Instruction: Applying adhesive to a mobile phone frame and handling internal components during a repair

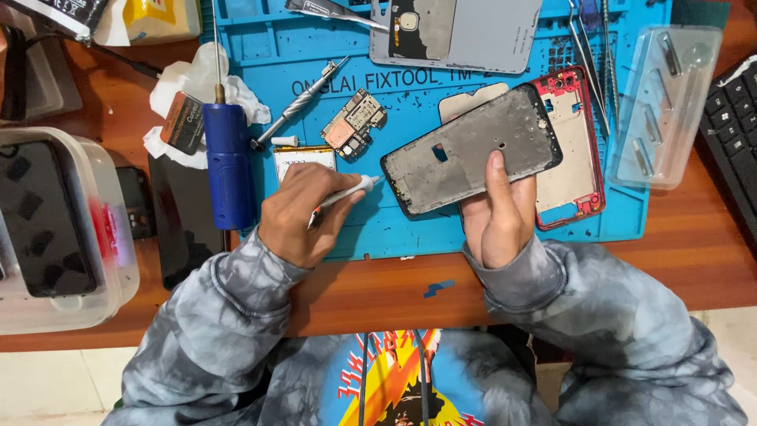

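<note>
tie-dye sleeves (236, 315) lie nearest. the right hand (498, 213) grips the grey phone frame (471, 150) from below, thumb on its face, tilted above the blue mat (410, 229). the left hand (300, 213) is closed around a white pen tool (347, 193), tip near the frame's lower corner. a red frame (574, 158) lies behind; a circuit board (355, 122) is near.

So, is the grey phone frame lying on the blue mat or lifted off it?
Lifted. The right hand holds the grey phone frame tilted above the blue mat, thumb pressed on its face.
</note>
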